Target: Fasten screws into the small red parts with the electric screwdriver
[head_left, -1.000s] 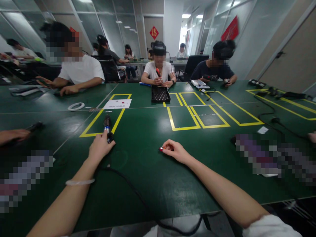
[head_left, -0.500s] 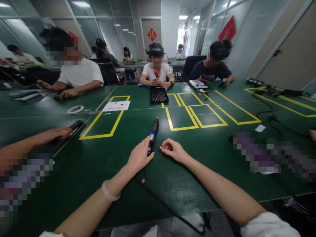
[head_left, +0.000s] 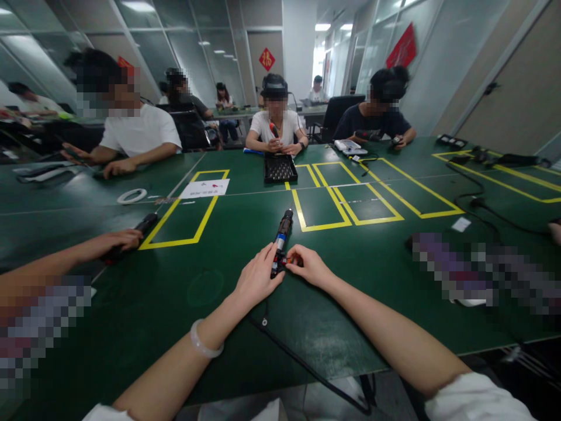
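Note:
A slim, corded electric screwdriver (head_left: 284, 225) lies on the green table, its black tip end pointing away from me. A blue and silver section and some red parts show along its body. My left hand (head_left: 259, 273) is closed around the near end from the left side. Its black cord (head_left: 307, 365) runs toward me and over the table edge. Pinched between the fingertips of my right hand (head_left: 312, 266) is a small red part (head_left: 286, 261), which meets the right side of the screwdriver. My fingers hide most of that part, so its kind is unclear.
Yellow tape outlines (head_left: 322, 227) mark the table ahead. Across it, a person works behind a black tray (head_left: 280, 169). At left, a neighbour's hand (head_left: 123, 240) rests on a black tool. A paper sheet (head_left: 205, 187) and a white ring (head_left: 131, 196) lie farther off.
My left hand and the screwdriver have shifted right, toward my right hand. The red part, which was apart from the screwdriver, is now against its side.

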A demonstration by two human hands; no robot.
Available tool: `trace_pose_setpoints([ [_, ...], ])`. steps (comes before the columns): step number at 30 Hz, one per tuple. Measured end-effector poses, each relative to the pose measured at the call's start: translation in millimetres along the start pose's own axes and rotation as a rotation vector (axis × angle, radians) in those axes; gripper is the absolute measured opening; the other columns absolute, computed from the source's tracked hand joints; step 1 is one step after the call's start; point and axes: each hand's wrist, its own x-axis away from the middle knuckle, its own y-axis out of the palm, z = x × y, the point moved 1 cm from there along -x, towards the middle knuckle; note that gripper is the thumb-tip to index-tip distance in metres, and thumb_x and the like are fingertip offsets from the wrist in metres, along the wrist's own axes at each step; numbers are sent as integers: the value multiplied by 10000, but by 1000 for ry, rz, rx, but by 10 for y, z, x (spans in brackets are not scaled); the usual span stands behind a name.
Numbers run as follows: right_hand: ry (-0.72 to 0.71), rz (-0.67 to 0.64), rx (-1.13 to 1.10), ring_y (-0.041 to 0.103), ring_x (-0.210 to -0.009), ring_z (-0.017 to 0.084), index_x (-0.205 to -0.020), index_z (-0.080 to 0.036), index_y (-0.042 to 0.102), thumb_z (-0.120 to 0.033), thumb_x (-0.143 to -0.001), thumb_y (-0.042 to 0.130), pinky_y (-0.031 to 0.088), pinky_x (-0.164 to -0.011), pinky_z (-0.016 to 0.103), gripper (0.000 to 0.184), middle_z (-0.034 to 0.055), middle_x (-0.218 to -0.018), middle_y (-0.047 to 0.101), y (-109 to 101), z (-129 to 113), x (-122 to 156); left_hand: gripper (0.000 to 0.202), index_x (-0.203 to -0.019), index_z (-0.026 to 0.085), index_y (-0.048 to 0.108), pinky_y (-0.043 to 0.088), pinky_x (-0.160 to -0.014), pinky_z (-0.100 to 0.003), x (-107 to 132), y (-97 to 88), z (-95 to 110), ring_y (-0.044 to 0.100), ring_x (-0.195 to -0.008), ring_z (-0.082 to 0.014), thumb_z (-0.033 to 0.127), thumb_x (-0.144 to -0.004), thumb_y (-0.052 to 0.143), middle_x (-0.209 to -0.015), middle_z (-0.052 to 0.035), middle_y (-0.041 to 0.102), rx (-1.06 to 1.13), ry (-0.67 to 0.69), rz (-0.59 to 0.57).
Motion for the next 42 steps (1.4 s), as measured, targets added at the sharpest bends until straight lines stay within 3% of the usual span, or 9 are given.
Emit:
trace_pose_setpoints([
  [5,-73,1,177,529,-785,146,-861,-188,587,-178,-788,657,420,-700,246,102,3,-837,530,13,-40,-15,675,-1455,245,254,485,-840,-338,12,3,12,538,-1116,-259,404,-850,507,-1358,-125,425,-8,-49,-3],
  [10,-101,-9,125,556,-766,143,-945,-183,589,-171,-828,610,448,-703,251,119,11,-834,576,30,-60,15,654,-1452,245,258,481,-797,-333,15,2,15,541,-1062,-253,440,-868,479,-1288,-124,444,-49,-44,11],
  [20,-166,-46,186,574,-930,175,-1037,-207,654,-197,-888,553,471,-843,308,180,53,-964,595,-8,-125,66,636,-1448,258,275,438,-740,-306,-59,-1,19,532,-950,-226,464,-879,469,-1150,-103,488,-172,-66,43],
  [25,-175,-49,160,533,-1014,197,-1223,-220,564,-199,-877,565,454,-905,349,346,71,-1073,595,-7,-165,83,598,-1448,250,294,427,-747,-307,-71,-9,-64,521,-974,-233,480,-908,407,-1126,-100,507,-194,-73,54],
  [29,-160,-62,138,528,-1020,200,-1236,-214,541,-200,-869,570,454,-910,361,368,71,-1095,590,-16,-162,85,590,-1438,218,324,429,-761,-315,-75,-34,-149,520,-965,-231,481,-914,386,-1137,-108,516,-227,-73,59],
  [35,-126,-75,129,558,-984,191,-1194,-207,558,-197,-872,567,470,-865,343,322,68,-1062,604,-39,-149,85,627,-1437,188,338,446,-781,-342,-77,-133,-467,531,-964,-254,514,-902,367,-1163,-135,520,-250,-154,59],
  [42,-128,-81,139,566,-965,187,-1176,-198,568,-192,-873,571,466,-858,333,302,64,-1034,612,-30,-127,88,687,-1419,151,361,455,-816,-399,-29,-345,-1266,527,-1043,-316,577,-882,314,-1210,-180,492,-281,-400,21],
])
